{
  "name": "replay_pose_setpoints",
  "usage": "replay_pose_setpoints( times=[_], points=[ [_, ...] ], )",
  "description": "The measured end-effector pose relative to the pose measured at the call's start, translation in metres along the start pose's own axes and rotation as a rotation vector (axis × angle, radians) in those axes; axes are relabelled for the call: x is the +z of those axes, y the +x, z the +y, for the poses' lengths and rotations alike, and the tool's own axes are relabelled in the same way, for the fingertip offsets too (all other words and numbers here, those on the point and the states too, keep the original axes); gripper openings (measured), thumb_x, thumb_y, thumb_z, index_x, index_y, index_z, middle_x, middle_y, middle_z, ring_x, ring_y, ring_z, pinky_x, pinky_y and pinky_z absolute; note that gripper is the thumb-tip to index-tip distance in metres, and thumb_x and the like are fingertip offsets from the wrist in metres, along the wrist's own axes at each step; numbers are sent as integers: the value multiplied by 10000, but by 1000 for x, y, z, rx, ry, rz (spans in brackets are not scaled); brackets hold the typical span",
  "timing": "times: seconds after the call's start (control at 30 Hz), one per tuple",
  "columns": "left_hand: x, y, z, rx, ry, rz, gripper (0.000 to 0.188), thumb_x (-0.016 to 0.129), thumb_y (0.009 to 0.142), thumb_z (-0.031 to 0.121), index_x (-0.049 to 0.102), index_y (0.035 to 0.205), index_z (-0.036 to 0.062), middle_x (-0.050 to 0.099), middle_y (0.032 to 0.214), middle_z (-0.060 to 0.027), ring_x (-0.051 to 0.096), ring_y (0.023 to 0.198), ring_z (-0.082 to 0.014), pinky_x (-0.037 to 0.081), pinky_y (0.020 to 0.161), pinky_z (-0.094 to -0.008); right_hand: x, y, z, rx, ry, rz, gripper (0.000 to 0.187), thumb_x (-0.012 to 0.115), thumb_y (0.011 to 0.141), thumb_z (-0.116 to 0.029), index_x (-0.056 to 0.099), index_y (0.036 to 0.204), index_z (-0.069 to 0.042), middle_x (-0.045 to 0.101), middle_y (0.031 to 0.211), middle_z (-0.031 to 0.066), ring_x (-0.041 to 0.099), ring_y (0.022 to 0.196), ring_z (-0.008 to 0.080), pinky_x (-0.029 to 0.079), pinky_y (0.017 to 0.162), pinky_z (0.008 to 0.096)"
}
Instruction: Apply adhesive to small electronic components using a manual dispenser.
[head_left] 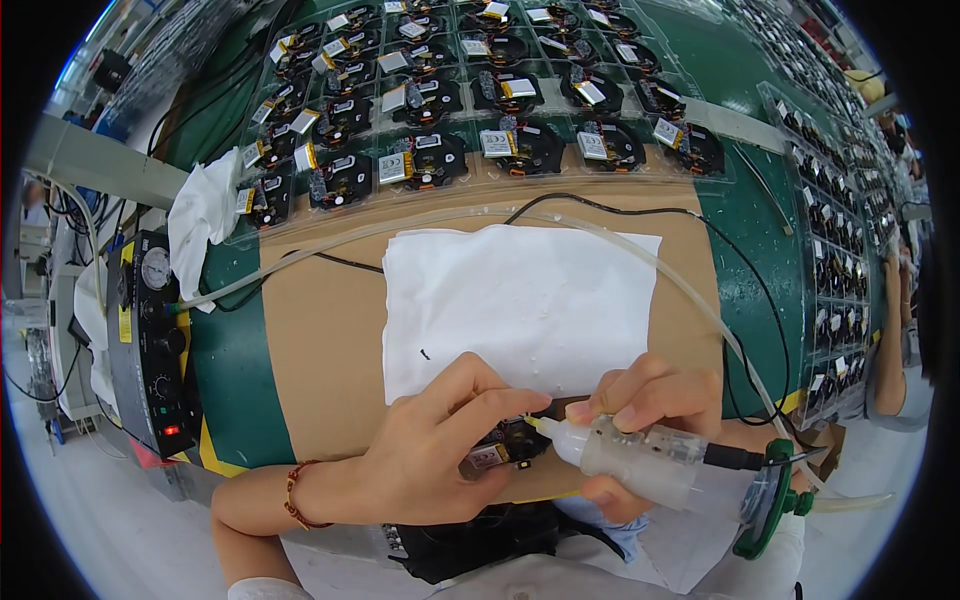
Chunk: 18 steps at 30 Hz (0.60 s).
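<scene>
My right hand (665, 400) is wrapped round a translucent dispensing syringe (640, 462), which lies almost level with its narrow tip toward the left. A green adapter cap (768, 500) closes the syringe's back end. My left hand (430, 445), fingers bent, grips a small black round electronic assembly (527, 438) with a silvery battery (487, 457) at its near left. The tip reaches the assembly's upper edge; whether it touches cannot be made out. My left fingers cover part of the assembly.
A white cloth (520, 310) lies on a brown cardboard sheet (320, 370). Beyond stands a clear tray (545, 180) of similar assemblies, with another tray (808, 300) at right. A dispenser box (150, 350) with gauge stands left; its clear hose (700, 300) arcs across to the syringe.
</scene>
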<state>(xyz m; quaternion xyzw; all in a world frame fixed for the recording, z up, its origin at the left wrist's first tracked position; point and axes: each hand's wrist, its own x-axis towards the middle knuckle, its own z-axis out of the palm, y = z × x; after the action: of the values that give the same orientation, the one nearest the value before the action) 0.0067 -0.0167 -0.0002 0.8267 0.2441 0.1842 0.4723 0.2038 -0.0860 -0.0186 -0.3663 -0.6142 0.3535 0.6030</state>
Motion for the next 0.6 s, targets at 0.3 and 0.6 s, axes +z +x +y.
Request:
replay_pose_setpoints(
  times=[0.3, 0.6],
  points=[
    [2, 3, 2, 29, -17, -3, 539, 638, 585, -33, 579, 1112, 64, 487, 885, -70, 551, 677, -192, 471, 520, -291, -1, 2, -6, 31, 25, -26, 528, 808, 651, -140, 441, 1010, -19, 559, 841, 111, 579, 709, 194, 490, 565, 270],
    [5, 6, 3, 29, -21, 41, 504, 708, 530, -31, 636, 1025, 29, 483, 839, -62, 498, 672, -136, 402, 515, -222, -7, 2, -10, 42, 13, -32, 529, 814, 642, -137, 446, 1003, -21, 559, 831, 109, 596, 737, 206, 505, 585, 283]
  ],
)
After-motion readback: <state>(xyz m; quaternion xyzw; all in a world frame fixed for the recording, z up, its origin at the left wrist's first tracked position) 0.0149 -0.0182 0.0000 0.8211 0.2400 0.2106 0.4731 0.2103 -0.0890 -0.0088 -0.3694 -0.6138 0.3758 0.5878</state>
